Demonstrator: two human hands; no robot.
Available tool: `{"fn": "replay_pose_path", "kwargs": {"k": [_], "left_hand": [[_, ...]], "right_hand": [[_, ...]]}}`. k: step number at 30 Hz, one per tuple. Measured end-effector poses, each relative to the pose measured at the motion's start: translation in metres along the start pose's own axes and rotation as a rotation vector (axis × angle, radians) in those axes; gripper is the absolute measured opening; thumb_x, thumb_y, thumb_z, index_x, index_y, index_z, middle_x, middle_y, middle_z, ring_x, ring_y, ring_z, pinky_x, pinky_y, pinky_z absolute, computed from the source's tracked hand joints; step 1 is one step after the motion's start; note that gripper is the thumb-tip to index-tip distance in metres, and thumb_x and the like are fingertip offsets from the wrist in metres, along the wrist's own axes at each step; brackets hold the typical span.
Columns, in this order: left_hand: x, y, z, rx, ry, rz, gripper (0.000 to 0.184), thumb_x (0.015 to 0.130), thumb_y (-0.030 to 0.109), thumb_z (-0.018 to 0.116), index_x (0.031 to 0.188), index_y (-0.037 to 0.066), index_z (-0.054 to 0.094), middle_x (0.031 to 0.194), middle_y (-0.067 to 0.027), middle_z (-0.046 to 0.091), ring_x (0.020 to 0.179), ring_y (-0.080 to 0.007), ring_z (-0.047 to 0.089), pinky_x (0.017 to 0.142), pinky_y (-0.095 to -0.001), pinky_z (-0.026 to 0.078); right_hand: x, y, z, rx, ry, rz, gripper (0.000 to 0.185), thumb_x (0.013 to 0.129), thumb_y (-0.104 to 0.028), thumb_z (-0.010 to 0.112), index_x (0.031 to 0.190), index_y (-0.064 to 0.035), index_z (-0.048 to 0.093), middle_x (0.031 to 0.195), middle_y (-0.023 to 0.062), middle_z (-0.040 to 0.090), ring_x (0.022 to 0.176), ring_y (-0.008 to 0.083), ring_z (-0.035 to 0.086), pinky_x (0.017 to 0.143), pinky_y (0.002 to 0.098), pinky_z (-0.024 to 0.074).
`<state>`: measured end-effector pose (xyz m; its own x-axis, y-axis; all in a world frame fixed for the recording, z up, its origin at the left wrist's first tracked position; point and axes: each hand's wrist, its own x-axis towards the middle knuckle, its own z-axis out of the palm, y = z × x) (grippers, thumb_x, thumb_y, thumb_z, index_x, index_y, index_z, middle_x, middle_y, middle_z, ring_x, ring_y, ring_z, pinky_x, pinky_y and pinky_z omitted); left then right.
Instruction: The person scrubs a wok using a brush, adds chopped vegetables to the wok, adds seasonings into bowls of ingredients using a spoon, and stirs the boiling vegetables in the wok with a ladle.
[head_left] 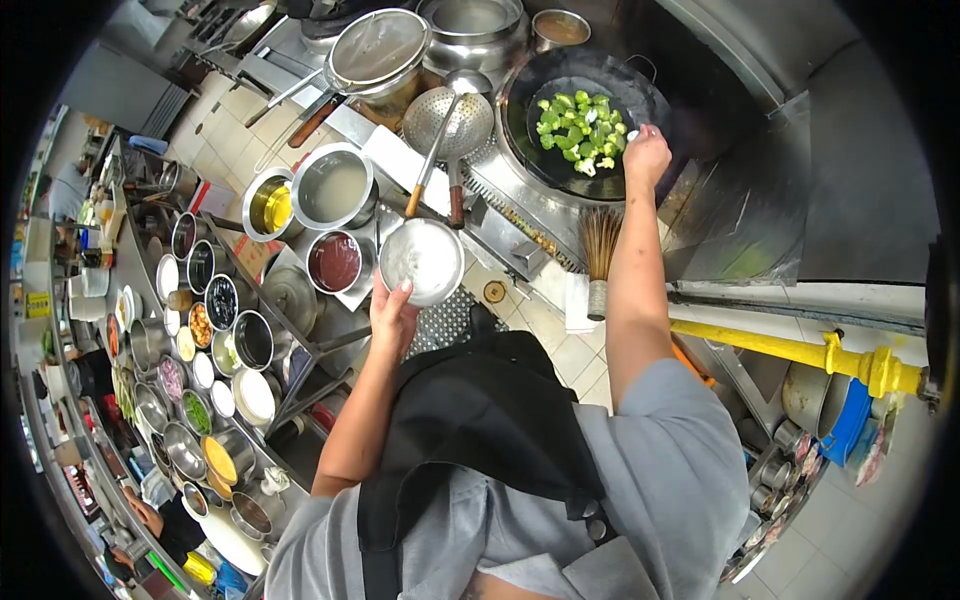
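Broccoli [577, 130] already lay in the wok [520, 150]. Left of the wok, the left hand [394, 318] pinched a bowl [422, 265]; the right hand's [648, 158] fingers curled around a white object [632, 136] at its edge.

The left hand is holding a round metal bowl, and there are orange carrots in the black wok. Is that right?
Not quite: the black wok has green broccoli in it, as the head view shows. The left hand is holding a round metal bowl.

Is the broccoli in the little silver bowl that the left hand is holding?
No, the broccoli is in the big dark wok, and the left hand holds the silver bowl away from it.
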<state>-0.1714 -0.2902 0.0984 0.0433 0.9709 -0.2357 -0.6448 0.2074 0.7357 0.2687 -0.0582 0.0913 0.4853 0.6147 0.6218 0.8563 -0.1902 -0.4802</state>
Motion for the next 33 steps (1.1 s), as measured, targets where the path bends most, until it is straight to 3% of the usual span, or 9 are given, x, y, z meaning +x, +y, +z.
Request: {"fn": "replay_pose_path", "kwargs": {"k": [4,8,12,16,19,22,24,26,33], "left_hand": [[-0.006,0.003,-0.011,0.107,0.023,0.041,0.069,0.088,0.015,0.064,0.146,0.006,0.029,0.140,-0.0144,0.046,0.128,-0.0283,0.049,0.105,-0.0444,0.044],[-0.012,0.002,-0.018,0.058,0.094,0.027,0.067,0.089,0.014,0.064,0.145,0.003,0.029,0.138,-0.0146,0.048,0.126,-0.0284,0.051,0.103,-0.0448,0.046],[-0.004,0.006,-0.021,0.135,0.126,-0.013,0.062,0.091,0.015,0.062,0.143,0.003,0.032,0.136,-0.0147,0.049,0.121,-0.0272,0.054,0.095,-0.0445,0.051],[-0.003,-0.004,-0.052,0.327,0.295,-0.077,0.063,0.090,0.023,0.068,0.143,0.008,0.036,0.114,-0.0103,0.061,0.096,-0.0202,0.062,0.069,-0.0340,0.053],[-0.014,0.008,-0.068,0.497,0.312,-0.042,0.063,0.090,0.031,0.069,0.141,0.010,0.039,0.104,-0.0032,0.066,0.079,-0.0132,0.064,0.056,-0.0245,0.048],[-0.038,0.031,-0.082,0.116,0.237,-0.009,0.079,0.088,0.034,0.068,0.150,0.009,0.027,0.139,-0.0113,0.046,0.130,-0.0270,0.045,0.090,-0.0528,0.052],[-0.079,0.075,-0.078,0.059,0.289,0.078,0.079,0.089,0.039,0.067,0.150,0.008,0.026,0.141,-0.0112,0.044,0.131,-0.0271,0.044,0.090,-0.0519,0.052],[-0.112,0.095,-0.101,0.067,0.275,0.148,0.080,0.090,0.044,0.065,0.150,0.009,0.026,0.143,-0.0108,0.040,0.132,-0.0270,0.041,0.091,-0.0529,0.051],[-0.266,0.116,-0.201,-0.197,0.308,0.489,0.077,0.097,0.056,0.047,0.156,0.020,0.012,0.152,-0.0099,0.033,0.131,-0.0267,0.044,0.101,-0.0506,0.044]], "right_hand": [[-0.021,-0.036,-0.048,-0.018,0.051,0.033,0.024,0.095,-0.019,0.056,0.088,0.0008,0.068,0.082,0.0205,0.069,0.074,0.0349,0.068,0.067,0.0433,0.0524],[-0.070,-0.097,-0.093,0.884,-0.343,0.530,0.024,0.102,-0.018,0.050,0.097,0.0010,0.065,0.075,0.0079,0.065,0.052,0.0097,0.058,0.048,0.0259,0.0460],[-0.121,-0.158,-0.114,1.240,-0.793,0.491,0.019,0.102,-0.015,0.050,0.098,0.0009,0.061,0.076,0.0056,0.063,0.050,0.0086,0.053,0.045,0.0239,0.0425],[-0.160,-0.216,-0.108,1.039,-1.205,0.297,0.024,0.101,-0.021,0.055,0.100,-0.0002,0.065,0.061,-0.0031,0.053,0.049,0.0044,0.047,0.045,0.0229,0.0376],[-0.204,-0.240,-0.077,1.134,-1.196,0.066,0.024,0.095,-0.010,0.064,0.114,0.0038,0.062,0.108,0.0084,0.066,0.098,0.0137,0.060,0.086,0.0299,0.0491],[-0.226,-0.262,-0.077,0.929,-1.368,-0.217,0.020,0.090,-0.008,0.068,0.106,0.0015,0.059,0.096,0.0057,0.062,0.086,0.0140,0.061,0.076,0.0311,0.0519],[-0.247,-0.312,-0.098,1.001,-1.566,-0.045,0.018,0.091,-0.006,0.065,0.107,0.0007,0.058,0.092,0.0036,0.059,0.081,0.0114,0.060,0.069,0.0285,0.0510],[-0.281,-0.345,-0.079,1.112,-1.549,-0.390,0.016,0.092,-0.004,0.061,0.107,-0.0001,0.057,0.088,0.0025,0.056,0.073,0.0090,0.056,0.061,0.0259,0.0487],[-0.357,-0.540,-0.138,1.078,-1.702,-0.753,0.007,0.089,-0.007,0.060,0.085,-0.0038,0.055,0.074,-0.0013,0.054,0.063,0.0065,0.049,0.056,0.0249,0.0411]]}}
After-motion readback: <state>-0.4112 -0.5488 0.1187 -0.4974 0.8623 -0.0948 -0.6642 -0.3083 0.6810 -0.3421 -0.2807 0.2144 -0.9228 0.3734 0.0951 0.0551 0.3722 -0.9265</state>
